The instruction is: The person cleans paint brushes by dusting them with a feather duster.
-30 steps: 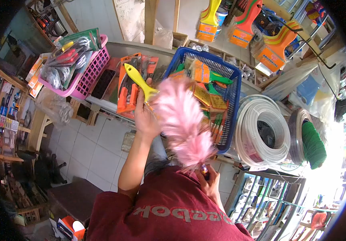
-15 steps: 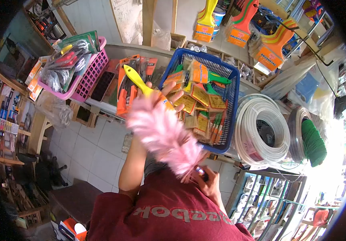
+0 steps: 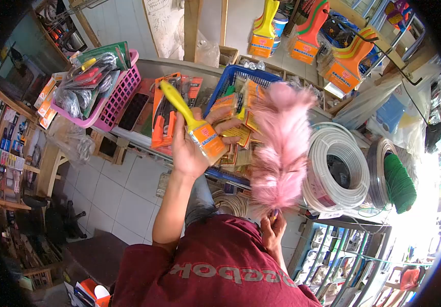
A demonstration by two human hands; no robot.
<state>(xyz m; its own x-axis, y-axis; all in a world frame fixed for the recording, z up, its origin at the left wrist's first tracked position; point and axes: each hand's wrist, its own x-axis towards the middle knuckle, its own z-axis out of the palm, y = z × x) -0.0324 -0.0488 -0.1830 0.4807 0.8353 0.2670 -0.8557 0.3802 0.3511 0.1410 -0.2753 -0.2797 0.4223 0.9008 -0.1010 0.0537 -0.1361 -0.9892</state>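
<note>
A paintbrush (image 3: pixel 206 141) with a yellow handle and an orange label rests across the upturned palm of my left hand (image 3: pixel 188 157), whose fingers are partly spread. My right hand (image 3: pixel 273 230) is wrapped round the handle end of a pink feather duster (image 3: pixel 282 148), which stands up away from my body. Behind the duster and my left fingers, the blue basket (image 3: pixel 264 75) holds several packaged brushes; the duster hides much of it.
A pink basket (image 3: pixel 113 105) of packaged goods stands left on the counter, near orange-packed tools (image 3: pixel 160 120). White coiled cable (image 3: pixel 315 176) and green cord (image 3: pixel 400 181) lie to the right. Several brushes (image 3: pixel 305 38) hang at the top right.
The feather duster has swung right, away from my left hand, and now covers part of the blue basket. The paintbrush stays in my left hand, its label now uncovered.
</note>
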